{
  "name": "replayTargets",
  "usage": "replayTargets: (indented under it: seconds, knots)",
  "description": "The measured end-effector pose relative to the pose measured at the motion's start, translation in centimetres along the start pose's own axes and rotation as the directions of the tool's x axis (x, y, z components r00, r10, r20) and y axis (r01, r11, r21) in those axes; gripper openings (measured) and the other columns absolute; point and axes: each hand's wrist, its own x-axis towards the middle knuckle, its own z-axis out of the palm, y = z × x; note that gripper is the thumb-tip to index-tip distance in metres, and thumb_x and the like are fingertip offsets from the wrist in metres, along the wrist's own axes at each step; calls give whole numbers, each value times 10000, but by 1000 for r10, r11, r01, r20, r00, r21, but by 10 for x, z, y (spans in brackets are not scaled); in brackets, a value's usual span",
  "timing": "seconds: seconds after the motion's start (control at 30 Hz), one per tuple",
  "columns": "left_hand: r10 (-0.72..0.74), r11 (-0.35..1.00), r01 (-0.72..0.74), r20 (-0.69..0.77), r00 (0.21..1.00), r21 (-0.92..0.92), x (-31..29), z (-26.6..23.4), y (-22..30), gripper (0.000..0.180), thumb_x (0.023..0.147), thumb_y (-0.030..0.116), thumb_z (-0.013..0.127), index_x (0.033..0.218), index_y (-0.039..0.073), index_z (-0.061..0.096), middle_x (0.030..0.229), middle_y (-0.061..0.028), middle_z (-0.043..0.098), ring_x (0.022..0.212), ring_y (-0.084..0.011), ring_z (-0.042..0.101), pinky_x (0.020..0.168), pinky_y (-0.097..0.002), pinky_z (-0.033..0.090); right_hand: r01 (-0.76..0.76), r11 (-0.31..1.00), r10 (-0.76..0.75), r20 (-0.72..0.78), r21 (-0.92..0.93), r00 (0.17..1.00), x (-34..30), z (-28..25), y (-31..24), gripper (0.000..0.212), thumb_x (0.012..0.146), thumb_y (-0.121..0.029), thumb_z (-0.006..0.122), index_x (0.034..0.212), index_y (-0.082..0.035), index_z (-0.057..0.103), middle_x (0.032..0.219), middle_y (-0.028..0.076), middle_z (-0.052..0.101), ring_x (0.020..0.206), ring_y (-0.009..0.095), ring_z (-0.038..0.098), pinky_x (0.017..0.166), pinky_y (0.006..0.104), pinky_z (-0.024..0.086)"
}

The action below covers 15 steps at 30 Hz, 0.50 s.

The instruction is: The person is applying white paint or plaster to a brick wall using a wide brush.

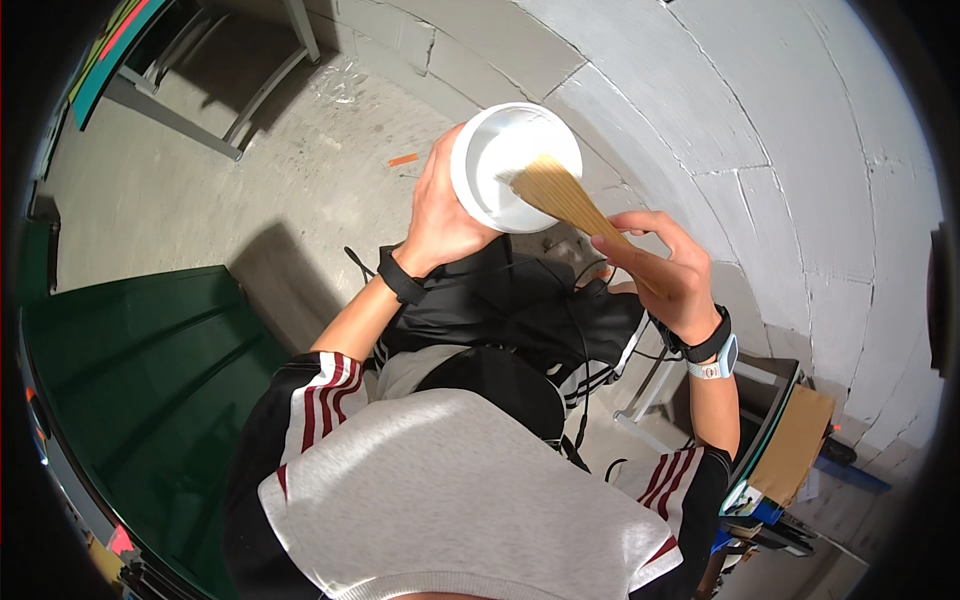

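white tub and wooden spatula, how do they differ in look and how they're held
The white tub is plain white, while the wooden spatula is tan with visible grain. The tub is round and hollow; the spatula is long and flat-bladed. The left hand grips the tub with its open mouth toward the camera; the right hand holds the spatula aslant. Both are held up above the floor.

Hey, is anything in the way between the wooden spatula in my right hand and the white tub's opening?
Nothing visible. The wooden spatula in your right hand overlaps the opening of the white tub, which your left hand holds from outside. I can't tell whether the spatula dips inside.
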Motion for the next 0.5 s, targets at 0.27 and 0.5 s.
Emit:
replayTargets:
  seconds: [0.27, 0.5]
  knots:
    - [22, 1000, -22, -32, 999, 8, -2, -3, 1, 1021, 583, 212, 927, 1424, 31, 376, 1361, -157, 537, 1256, -294, 542, 1033, -416, 446, -275, 866, 354, -124, 418, 927, 7, 8, 7, 235, 842, 28, 672, 1070, -12, 718, 889, 90, 705, 753, 175, 676, 668, 265, 550]
    - [78, 997, -79, -16, 997, -17, 0, 8, 11, 1009, 583, 221, 929, 1411, 38, 384, 1351, -149, 531, 1244, -303, 543, 1011, -421, 460, -440, 653, 587, -45, 617, 808, 19, 22, 12, 153, 932, -73, 614, 978, 34, 715, 756, 67, 698, 675, 93, 655, 635, 224, 525]
